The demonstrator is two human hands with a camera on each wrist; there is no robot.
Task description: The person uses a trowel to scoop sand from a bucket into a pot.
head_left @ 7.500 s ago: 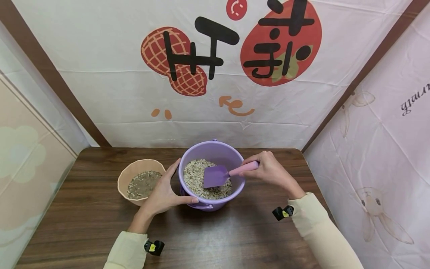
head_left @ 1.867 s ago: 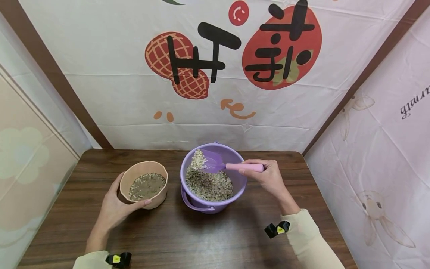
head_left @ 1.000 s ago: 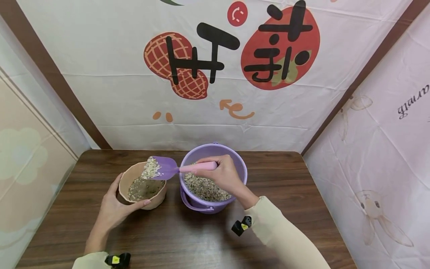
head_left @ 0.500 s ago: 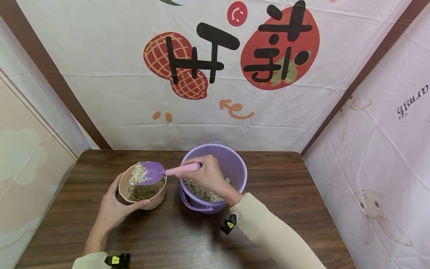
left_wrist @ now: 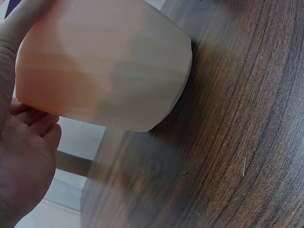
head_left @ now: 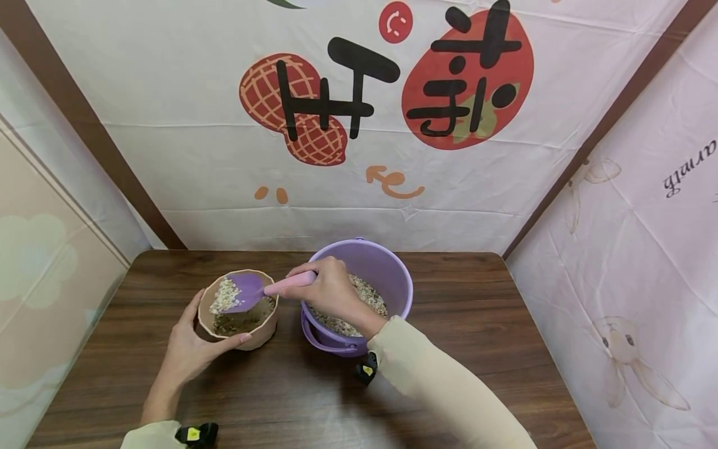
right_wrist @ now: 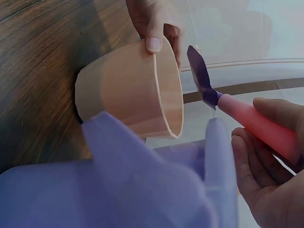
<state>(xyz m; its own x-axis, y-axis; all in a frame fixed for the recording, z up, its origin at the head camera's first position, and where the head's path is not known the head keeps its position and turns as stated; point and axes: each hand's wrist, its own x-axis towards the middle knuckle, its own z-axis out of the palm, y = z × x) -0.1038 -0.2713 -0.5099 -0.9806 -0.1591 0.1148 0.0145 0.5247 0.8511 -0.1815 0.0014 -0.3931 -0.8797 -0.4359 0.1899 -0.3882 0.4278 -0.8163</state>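
Note:
My right hand (head_left: 331,293) grips the pink handle of a small shovel (head_left: 247,292) with a purple blade. Pale flakes (head_left: 225,296) lie on the blade, which is over the mouth of a peach-coloured pot (head_left: 262,335). In the right wrist view the shovel (right_wrist: 200,76) stays apart from the pot's rim. Inside the pot, a dark, speckled material partly shows under the blade. Fingers and thumb of my left hand (head_left: 187,352) hold the pot around its side; the left wrist view shows the pot (left_wrist: 109,61) on the table against that hand (left_wrist: 28,161).
A purple bucket (head_left: 392,274) of similar flakes stands right of the pot, under my right forearm, its handle hanging at the front. Both containers rest on a dark wooden table (head_left: 291,399). Printed fabric walls (head_left: 185,149) surround the table's back and sides.
After digging in the bucket, my right hand has carried the loaded shovel left and lowered it over the pot. My left hand has moved from the bucket's rim to the pot.

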